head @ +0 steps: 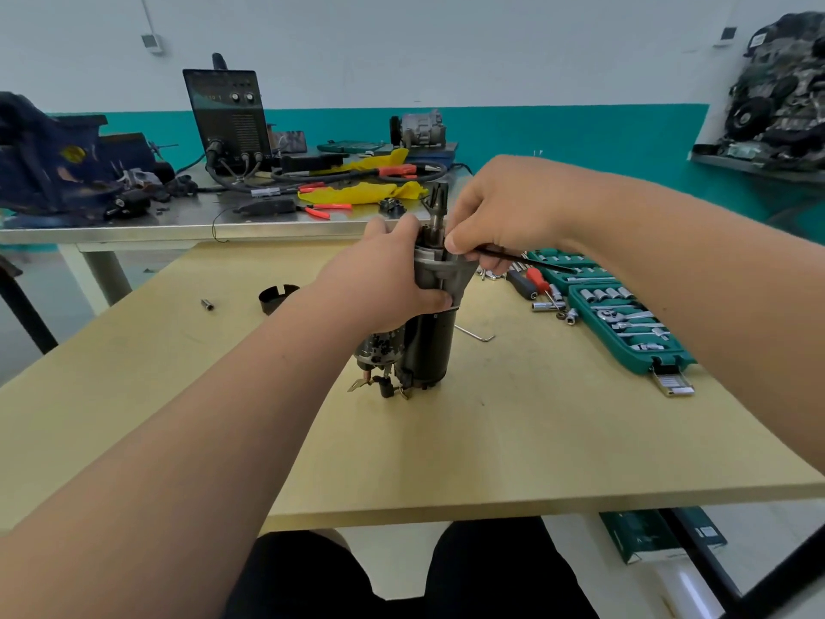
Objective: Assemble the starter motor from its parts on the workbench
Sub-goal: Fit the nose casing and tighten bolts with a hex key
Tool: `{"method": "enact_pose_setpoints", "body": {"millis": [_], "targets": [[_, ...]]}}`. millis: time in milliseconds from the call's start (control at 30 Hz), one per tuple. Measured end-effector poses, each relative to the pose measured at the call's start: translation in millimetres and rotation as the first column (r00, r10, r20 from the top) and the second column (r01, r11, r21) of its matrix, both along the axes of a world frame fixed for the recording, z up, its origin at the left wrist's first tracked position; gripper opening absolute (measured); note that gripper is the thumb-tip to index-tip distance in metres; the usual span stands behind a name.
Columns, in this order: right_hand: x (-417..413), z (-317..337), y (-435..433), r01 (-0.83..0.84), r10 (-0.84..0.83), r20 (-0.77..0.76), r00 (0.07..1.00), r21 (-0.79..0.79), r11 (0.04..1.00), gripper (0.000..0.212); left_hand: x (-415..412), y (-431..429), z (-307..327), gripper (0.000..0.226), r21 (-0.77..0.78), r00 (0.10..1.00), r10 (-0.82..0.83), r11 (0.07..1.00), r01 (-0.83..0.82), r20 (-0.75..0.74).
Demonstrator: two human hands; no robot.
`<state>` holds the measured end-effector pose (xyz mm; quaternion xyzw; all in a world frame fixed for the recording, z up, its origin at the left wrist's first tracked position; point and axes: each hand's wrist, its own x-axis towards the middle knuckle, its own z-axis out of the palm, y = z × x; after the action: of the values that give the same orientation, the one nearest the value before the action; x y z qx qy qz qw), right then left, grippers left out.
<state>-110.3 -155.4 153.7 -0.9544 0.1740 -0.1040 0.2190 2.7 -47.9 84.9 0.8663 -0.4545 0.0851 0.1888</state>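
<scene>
The starter motor (428,346) stands upright on the wooden workbench (513,440), pinion shaft (438,203) pointing up and terminals at the bottom. My left hand (388,279) grips the grey upper housing of the motor from the left. My right hand (500,212) pinches a thin black hex key (531,260) whose short end sits at the top of the housing beside the shaft; its long arm sticks out to the right.
A black cylindrical cover (274,297) and a small socket (206,304) lie to the left. Another hex key (477,333) lies just right of the motor. Open green socket sets (629,323) with loose sockets fill the right side. A cluttered metal bench (178,216) stands behind.
</scene>
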Motion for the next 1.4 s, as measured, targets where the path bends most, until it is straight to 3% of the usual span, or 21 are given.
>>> {"method": "enact_pose_setpoints", "body": {"millis": [67, 333, 433, 533, 633, 700, 767, 833, 933, 1033, 1100, 1233, 1300, 1400], "targets": [[2, -1, -4, 0.028, -0.028, -0.015, 1.000, 0.019, 0.999, 0.011, -2, -1, -2, 0.074, -0.003, 0.999, 0.033, 0.999, -0.033, 0.015], [5, 3, 1, 0.045, -0.065, -0.069, 0.995, -0.263, 0.964, 0.015, -13, -8, 4, 0.076, 0.042, 0.993, 0.113, 0.993, -0.112, -0.023], [6, 2, 7, 0.038, -0.092, -0.089, 0.992, -0.481, 0.876, 0.019, -21, -12, 5, 0.074, 0.027, 0.987, 0.159, 0.987, -0.159, 0.001], [8, -2, 5, 0.086, -0.118, -0.021, 0.993, -0.560, 0.824, 0.021, -31, -15, 4, 0.070, 0.029, 0.973, 0.215, 0.975, -0.218, 0.077], [11, -10, -4, 0.064, -0.079, -0.007, 0.997, -0.522, 0.851, 0.019, -42, -22, 3, 0.070, 0.061, 0.953, 0.279, 0.956, -0.288, 0.117], [9, -17, -13, 0.014, -0.017, -0.004, 1.000, -0.408, 0.913, 0.016, -40, -21, 4, 0.080, 0.060, 0.960, 0.273, 0.959, -0.276, 0.055], [7, -22, -23, -0.046, 0.055, 0.023, 0.998, -0.297, 0.954, 0.018, -24, -7, 6, 0.084, -0.079, 0.977, 0.195, 0.976, -0.202, -0.089], [5, -25, -31, -0.095, 0.110, 0.059, 0.992, -0.205, 0.974, 0.023, -1, 9, 7, 0.076, -0.313, 0.963, 0.092, 0.934, -0.171, -0.253], [12, -22, -35, -0.156, 0.170, 0.063, 0.983, -0.181, 0.971, 0.026, 23, 15, 3, 0.062, -0.467, 0.874, -0.166, 0.881, -0.077, -0.457], [16, -15, -39, -0.210, 0.217, 0.022, 0.976, -0.178, 0.961, 0.025, 39, 5, 7, 0.031, -0.472, 0.715, -0.375, 0.879, 0.072, -0.590], [17, -12, -44, -0.239, 0.242, 0.002, 0.970, -0.149, 0.960, 0.021, 47, 3, 13, 0.033, -0.450, 0.682, -0.417, 0.882, 0.142, -0.601], [22, -11, -50, -0.268, 0.266, -0.034, 0.963, -0.170, 0.948, 0.022, 45, -5, 27, 0.057, -0.323, 0.699, -0.392, 0.916, 0.238, -0.599], [25, -9, -51, -0.280, 0.274, -0.055, 0.960, -0.204, 0.938, 0.024, 42, -9, 36, 0.054, -0.230, 0.707, -0.358, 0.934, 0.274, -0.611], [28, -8, -51, -0.308, 0.294, -0.094, 0.951, -0.240, 0.921, 0.021, 44, -9, 40, 0.034, -0.209, 0.704, -0.338, 0.941, 0.266, -0.624]]}}
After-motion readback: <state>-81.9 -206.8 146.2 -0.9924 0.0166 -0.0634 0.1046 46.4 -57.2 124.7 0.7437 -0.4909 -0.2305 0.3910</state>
